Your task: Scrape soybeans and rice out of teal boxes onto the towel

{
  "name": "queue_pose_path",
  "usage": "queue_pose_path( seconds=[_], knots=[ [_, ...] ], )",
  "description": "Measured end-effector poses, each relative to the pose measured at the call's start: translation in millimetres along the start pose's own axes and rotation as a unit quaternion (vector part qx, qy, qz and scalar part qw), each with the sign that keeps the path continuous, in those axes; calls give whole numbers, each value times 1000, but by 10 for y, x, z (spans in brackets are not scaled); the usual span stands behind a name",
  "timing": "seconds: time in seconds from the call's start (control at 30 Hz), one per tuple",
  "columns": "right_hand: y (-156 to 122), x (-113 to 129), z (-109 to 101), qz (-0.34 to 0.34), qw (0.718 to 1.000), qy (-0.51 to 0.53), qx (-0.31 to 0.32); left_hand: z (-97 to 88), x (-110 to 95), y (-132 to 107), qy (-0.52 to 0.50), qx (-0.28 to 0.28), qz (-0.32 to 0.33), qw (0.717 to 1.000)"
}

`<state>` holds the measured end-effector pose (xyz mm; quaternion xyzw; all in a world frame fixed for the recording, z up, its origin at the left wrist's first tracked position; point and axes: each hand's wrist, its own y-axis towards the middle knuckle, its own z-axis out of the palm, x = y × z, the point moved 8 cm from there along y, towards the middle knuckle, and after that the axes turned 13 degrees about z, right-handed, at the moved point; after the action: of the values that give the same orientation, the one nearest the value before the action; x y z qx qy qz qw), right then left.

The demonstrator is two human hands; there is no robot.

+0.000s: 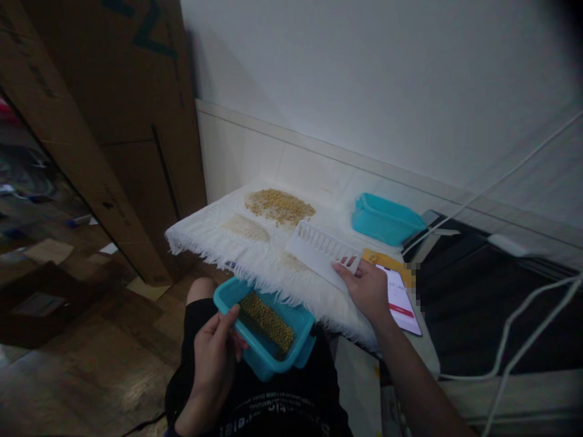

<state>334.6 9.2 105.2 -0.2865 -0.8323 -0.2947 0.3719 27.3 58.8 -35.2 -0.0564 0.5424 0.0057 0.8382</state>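
Observation:
My left hand (215, 355) grips the near left rim of a blue plastic basket (301, 315), thumb over the edge, held below the table's front edge above my lap. Inside it lies a heap of greenish-yellow beans (268, 323). Fingers of my right hand (367, 290) are closed round the right end of a white slotted plastic piece (314, 262), just over the cloth. Beyond its left end is a spread pile of yellow beans (280, 205). Nearer the front edge lies a patch of pale, rice-like grains (246, 227); more pale grains show beside the plastic piece.
A white fringed cloth (209, 227) covers the table. A second blue basket (387, 220) stands at the back right. A lit phone (398, 300) and a yellow packet (387, 261) lie near my right wrist. White cables (514, 309) cross at right; a tall cardboard box (132, 139) stands left.

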Motion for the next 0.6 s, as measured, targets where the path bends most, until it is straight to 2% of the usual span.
queue_pose_path(
  seconds=[0.6],
  knots=[
    [-80,-39,-44,15,999,44,20,29,-24,8,0,12,7,1000]
  ],
)
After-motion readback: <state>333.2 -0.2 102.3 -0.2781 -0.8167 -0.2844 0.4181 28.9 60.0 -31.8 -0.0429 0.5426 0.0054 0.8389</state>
